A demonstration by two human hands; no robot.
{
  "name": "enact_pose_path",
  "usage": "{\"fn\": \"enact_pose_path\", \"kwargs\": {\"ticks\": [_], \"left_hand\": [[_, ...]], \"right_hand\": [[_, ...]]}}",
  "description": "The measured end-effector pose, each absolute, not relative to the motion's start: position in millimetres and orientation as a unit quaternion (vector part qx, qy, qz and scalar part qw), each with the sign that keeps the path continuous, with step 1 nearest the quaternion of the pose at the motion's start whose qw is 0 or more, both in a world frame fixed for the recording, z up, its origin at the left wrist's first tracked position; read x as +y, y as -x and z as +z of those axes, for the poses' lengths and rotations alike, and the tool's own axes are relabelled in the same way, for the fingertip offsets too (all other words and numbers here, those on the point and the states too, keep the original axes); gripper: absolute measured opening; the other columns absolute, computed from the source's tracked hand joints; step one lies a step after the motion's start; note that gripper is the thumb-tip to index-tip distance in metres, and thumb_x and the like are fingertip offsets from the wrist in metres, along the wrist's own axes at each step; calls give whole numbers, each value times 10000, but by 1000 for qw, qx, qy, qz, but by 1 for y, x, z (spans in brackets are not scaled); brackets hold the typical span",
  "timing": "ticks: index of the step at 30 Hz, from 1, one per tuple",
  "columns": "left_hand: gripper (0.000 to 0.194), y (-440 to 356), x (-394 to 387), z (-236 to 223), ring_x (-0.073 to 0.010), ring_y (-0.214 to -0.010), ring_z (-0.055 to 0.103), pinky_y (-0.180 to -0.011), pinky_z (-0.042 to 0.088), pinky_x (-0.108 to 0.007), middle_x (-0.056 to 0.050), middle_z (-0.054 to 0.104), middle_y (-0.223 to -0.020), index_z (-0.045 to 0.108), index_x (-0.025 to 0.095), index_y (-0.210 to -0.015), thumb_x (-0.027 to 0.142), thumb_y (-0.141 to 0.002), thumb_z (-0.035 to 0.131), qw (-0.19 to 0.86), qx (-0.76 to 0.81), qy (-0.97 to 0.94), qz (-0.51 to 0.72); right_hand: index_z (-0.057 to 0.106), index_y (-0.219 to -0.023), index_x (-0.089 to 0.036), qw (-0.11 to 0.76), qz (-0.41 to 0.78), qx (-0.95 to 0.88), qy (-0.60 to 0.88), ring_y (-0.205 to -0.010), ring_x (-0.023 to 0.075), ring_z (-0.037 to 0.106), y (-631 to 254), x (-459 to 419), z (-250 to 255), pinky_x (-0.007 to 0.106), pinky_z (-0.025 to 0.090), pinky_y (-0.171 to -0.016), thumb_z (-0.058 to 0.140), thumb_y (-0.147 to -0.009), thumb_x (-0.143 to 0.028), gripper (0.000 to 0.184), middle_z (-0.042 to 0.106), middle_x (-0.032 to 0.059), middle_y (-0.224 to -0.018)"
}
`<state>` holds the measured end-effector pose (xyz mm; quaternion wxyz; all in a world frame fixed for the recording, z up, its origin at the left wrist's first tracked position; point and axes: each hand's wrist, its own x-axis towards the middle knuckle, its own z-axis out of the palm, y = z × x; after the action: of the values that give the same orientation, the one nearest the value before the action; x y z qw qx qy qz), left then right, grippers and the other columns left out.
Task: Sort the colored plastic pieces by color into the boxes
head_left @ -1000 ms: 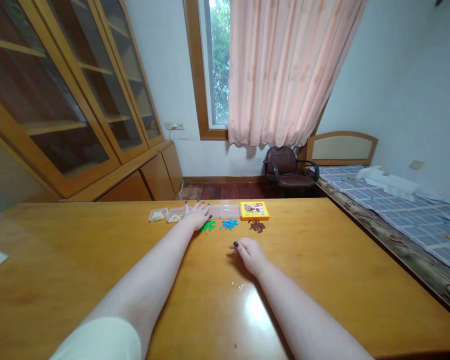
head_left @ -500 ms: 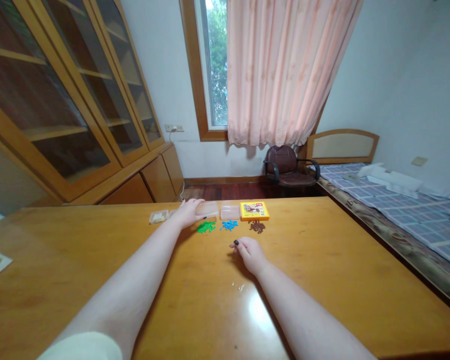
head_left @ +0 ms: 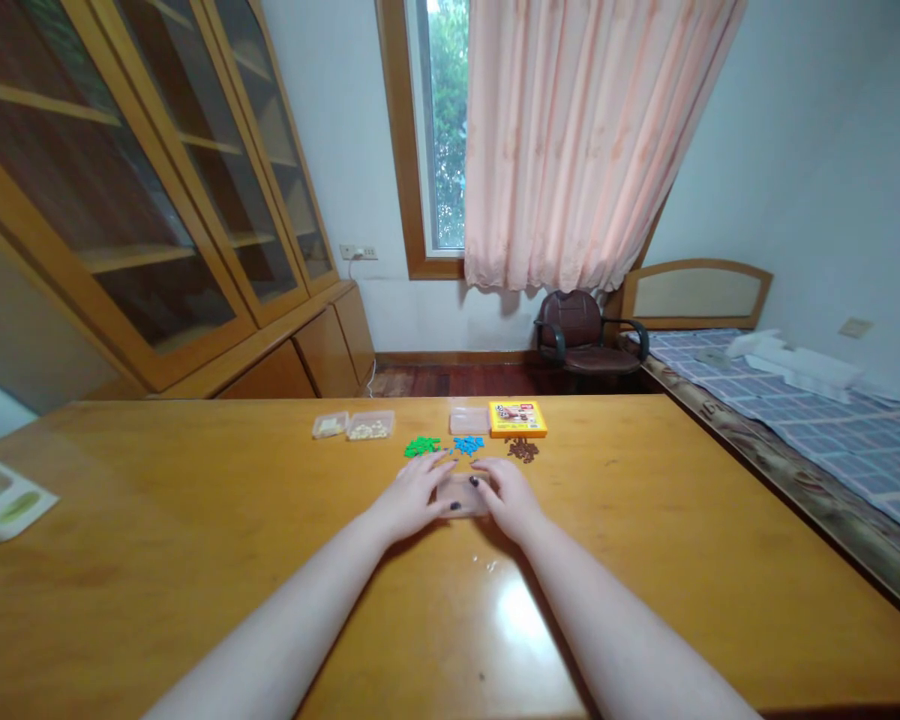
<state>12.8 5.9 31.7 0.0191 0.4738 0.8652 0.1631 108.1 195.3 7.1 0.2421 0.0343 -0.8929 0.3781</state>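
A clear plastic box point(head_left: 463, 497) sits on the table in front of me, between my two hands. My left hand point(head_left: 414, 497) grips its left side, with the thumb along the near edge. On the opposite side my right hand point(head_left: 511, 497) holds it, thumb over the rim. Just beyond the hands lie a pile of green pieces point(head_left: 422, 446), a pile of blue pieces point(head_left: 468, 445) and a pile of brown pieces point(head_left: 523, 450). Behind the blue pile stands another clear plastic box point(head_left: 469, 420), beside a yellow box point(head_left: 518, 419) with printed pictures.
Two clear containers with pale pieces, a smaller one point(head_left: 331, 426) and a larger one point(head_left: 370, 425), stand at the table's far left. A white item point(head_left: 15, 500) lies at the left edge. Beyond the wooden table point(head_left: 645, 560) are a chair point(head_left: 581, 330) and a bed point(head_left: 795, 390).
My left hand has brought a clear plastic box from the back row toward me. My right hand, earlier resting alone with curled fingers, is now on the box's right side.
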Motion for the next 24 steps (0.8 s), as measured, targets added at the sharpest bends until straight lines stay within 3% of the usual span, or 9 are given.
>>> {"fn": "enact_pose_path", "kwargs": {"ticks": [4,6,9,14,19,24], "left_hand": [[464,29,8,30,-235,-1379,192,-1119,148,-451,-53,234,-1507,372,281,-1380,369,-927,322,-35,906,-403,122],[492,47,9,23,-270,-1388,156,-1106,149,-485,-65,184,-1522,330,288,-1402,372,-918,339,-17,925,-367,94],[529,63,10,13,-259,-1393,139,-1109,138,-473,-66,137,-1531,259,298,-1427,385,-912,344,16,914,-400,68],[519,72,15,6,-209,-1386,185,-1122,131,-424,-49,206,-1512,252,297,-1428,445,-931,279,42,859,-508,48],[562,67,8,4,-218,-1381,199,-1130,128,-405,-58,249,-1496,277,225,-1428,479,-926,275,55,843,-534,35],[581,38,-29,5,-218,-1378,213,-1129,161,-394,-52,240,-1501,243,221,-1440,473,-919,299,55,839,-540,29]], "right_hand": [[606,-1165,-195,167,341,-923,-64,-1199,227,458,-108,191,6,415,337,-1031,554,-818,-284,362,527,107,-1292],[603,-1175,-191,158,343,-925,-54,-1213,224,450,-108,191,5,413,333,-1039,535,-832,-284,361,514,110,-1309],[603,-1170,-184,172,350,-920,-38,-1196,214,469,-108,193,6,407,340,-1037,516,-847,-278,348,538,110,-1283],[572,-1213,-180,164,333,-926,-67,-1223,218,444,-109,192,9,407,324,-1050,547,-833,-308,401,517,108,-1314],[557,-1239,-180,152,296,-939,-90,-1276,240,380,-111,190,10,425,281,-1075,591,-803,-372,477,455,120,-1369],[554,-1241,-174,149,302,-941,-43,-1260,233,402,-110,192,9,424,287,-1071,559,-824,-319,442,472,113,-1357]]}}
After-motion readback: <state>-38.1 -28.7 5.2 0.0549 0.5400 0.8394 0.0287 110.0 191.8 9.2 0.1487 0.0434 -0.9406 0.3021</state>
